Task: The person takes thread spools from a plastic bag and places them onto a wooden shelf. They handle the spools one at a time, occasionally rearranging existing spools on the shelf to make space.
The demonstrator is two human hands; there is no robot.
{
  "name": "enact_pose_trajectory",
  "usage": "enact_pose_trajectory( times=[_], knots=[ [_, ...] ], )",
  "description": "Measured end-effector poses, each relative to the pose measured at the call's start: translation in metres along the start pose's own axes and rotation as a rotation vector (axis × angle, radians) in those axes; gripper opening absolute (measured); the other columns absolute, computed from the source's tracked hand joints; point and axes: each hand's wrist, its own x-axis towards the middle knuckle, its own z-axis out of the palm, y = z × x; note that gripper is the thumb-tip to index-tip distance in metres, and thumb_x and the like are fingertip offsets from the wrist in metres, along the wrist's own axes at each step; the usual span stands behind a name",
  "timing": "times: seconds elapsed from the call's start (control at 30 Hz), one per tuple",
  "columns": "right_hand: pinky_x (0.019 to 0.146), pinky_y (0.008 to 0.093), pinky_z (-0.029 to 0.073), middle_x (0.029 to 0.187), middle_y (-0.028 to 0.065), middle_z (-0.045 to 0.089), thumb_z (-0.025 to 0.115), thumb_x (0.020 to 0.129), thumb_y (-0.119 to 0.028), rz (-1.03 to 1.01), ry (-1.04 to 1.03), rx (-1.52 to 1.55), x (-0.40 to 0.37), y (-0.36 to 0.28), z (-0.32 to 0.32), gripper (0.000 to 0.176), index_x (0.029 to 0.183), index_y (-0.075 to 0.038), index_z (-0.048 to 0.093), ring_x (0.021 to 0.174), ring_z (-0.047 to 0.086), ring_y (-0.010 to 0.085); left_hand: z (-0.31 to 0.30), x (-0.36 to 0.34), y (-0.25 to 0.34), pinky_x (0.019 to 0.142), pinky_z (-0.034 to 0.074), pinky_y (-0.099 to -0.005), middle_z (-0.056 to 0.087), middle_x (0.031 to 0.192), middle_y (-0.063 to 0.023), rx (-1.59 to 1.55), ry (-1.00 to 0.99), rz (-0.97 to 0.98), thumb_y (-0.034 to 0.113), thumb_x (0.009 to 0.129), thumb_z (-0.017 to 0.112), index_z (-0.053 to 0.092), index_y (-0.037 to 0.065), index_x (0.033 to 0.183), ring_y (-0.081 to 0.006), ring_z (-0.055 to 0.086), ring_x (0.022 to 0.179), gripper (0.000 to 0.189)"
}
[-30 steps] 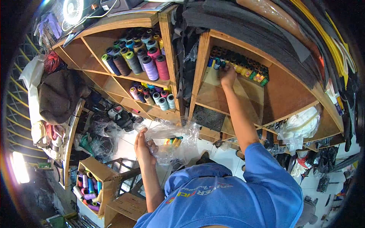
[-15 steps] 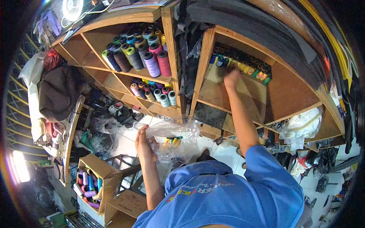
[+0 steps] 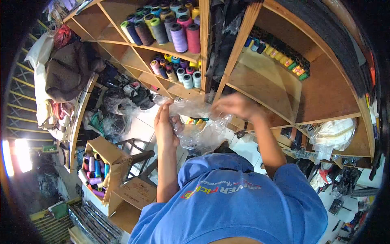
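Note:
A clear plastic bag (image 3: 199, 136) hangs between my hands, with a few yellow and green spools (image 3: 196, 121) inside it. My left hand (image 3: 165, 126) is at the bag's left side, its fingers pressed together against the plastic. At the right edge of the bag's opening is my right hand (image 3: 237, 107), blurred by motion; its fingers and anything in them cannot be made out. Behind it, a row of small yellow, green and blue spools (image 3: 280, 57) stands in the right shelf compartment.
Large thread cones (image 3: 178, 36) fill the upper left shelf, with smaller spools (image 3: 187, 80) below. A cardboard box (image 3: 111, 158) of spools stands at lower left. White rolled material in plastic (image 3: 335, 136) lies at the right. Wooden uprights divide the shelves.
My right hand has come down from the row of small spools to the bag's opening. The view has shifted, and my left hand stays at the bag.

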Motion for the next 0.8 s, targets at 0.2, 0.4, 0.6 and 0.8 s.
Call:
enact_pose_trajectory(
  times=[0.2,0.4,0.6,0.8],
  knots=[
    [0.084,0.0373,0.048,0.109,0.0136,0.062,0.051,0.089,-0.015,-0.009,-0.046,-0.700,0.076,0.120,0.108,0.033,0.118,0.000,0.055,0.096,0.060,0.0252,0.023,-0.018,0.007,0.037,0.026,-0.0208,0.038,0.054,0.0030,0.032,-0.081,-0.023,0.031,0.096,0.044,0.057,0.011,0.109,-0.0064,0.032,0.040,0.027],
    [0.084,0.0368,0.048,0.116,0.0137,0.058,0.042,0.089,-0.017,0.127,0.359,0.061,0.089,0.140,0.120,0.035,0.118,-0.003,0.055,0.102,0.056,0.0222,0.025,-0.034,-0.003,0.037,0.029,-0.0210,0.039,0.054,0.0027,0.079,-0.054,-0.036,0.033,0.095,0.046,0.056,0.012,0.111,-0.0066,0.036,0.041,0.028],
    [0.077,0.0353,0.050,0.113,0.0153,0.059,0.042,0.087,-0.017,0.093,0.093,-0.718,0.094,0.209,0.122,0.036,0.119,-0.004,0.054,0.098,0.059,0.0250,0.015,-0.028,-0.001,0.038,0.029,-0.0203,0.042,0.054,0.0022,0.048,-0.050,-0.026,0.031,0.094,0.046,0.056,0.010,0.110,-0.0063,0.037,0.041,0.028],
    [0.082,0.0376,0.048,0.104,0.0149,0.064,0.061,0.077,-0.010,-0.182,0.059,-0.587,0.030,0.066,0.097,0.035,0.112,-0.004,0.059,0.089,0.063,0.0309,0.000,-0.010,-0.004,0.038,0.029,-0.0212,0.040,0.054,0.0016,0.054,-0.020,-0.023,0.033,0.094,0.046,0.055,0.010,0.111,-0.0080,0.035,0.041,0.030]
  ],
)
